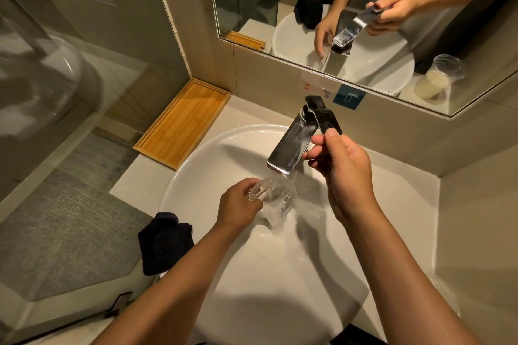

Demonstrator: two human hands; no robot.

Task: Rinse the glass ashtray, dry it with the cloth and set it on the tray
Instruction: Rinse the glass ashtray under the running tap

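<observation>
At frame centre my left hand (238, 202) holds the glass ashtray (276, 193) under running water. My right hand (342, 168) pinches the tap lever (325, 117); its grip looks narrow. The cloth (165, 241) lies lower left.

Red "HOT" label (307, 85) on the wall below the mirror (364, 22), smaller red marks beneath it unreadable. Beside it, dark "COOL" label (326, 91) over a Chinese character. Next along, blue sticker (350, 97) with a white tap pictogram, no words legible.
</observation>
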